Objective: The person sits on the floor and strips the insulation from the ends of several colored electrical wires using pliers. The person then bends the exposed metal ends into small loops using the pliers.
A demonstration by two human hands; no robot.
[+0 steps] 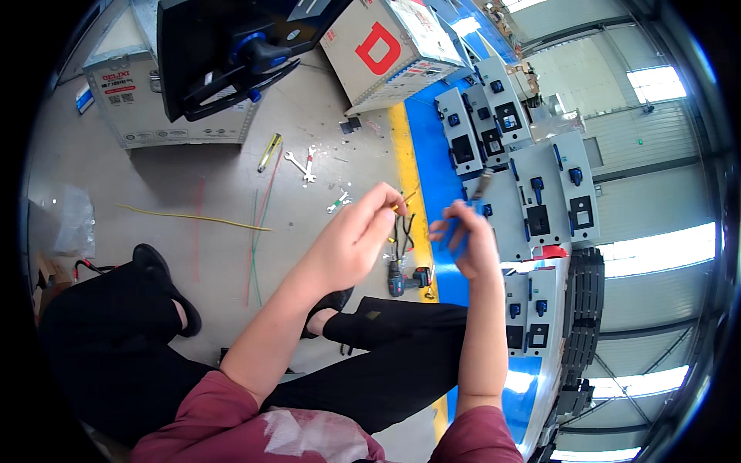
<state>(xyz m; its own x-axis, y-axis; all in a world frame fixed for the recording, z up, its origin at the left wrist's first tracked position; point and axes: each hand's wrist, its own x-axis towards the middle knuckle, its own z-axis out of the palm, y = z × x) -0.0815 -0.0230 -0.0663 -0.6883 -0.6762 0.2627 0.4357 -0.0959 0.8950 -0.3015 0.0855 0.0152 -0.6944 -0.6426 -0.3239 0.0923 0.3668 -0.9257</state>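
Note:
My left hand [355,243] is closed in a pinch, with a short piece of yellow wire [397,207] between thumb and fingertips. To its right, my right hand [475,245] is raised with the fingers curled round a blue-handled tool [458,238]. The tool's grey metal head [484,184] points up and away; it is blurred, so its exact kind is unclear. The two hands are apart. Below and between them a cordless drill [397,279] lies on the floor, beside black-handled pliers [404,231].
On the floor lie two wrenches [301,166], a yellow utility knife [269,153], a long yellow wire [193,219] and thin green and red wires [255,239]. Large boxes [185,116] and a black handled panel [231,58] stand ahead. Grey electrical cabinets [505,204] line the right.

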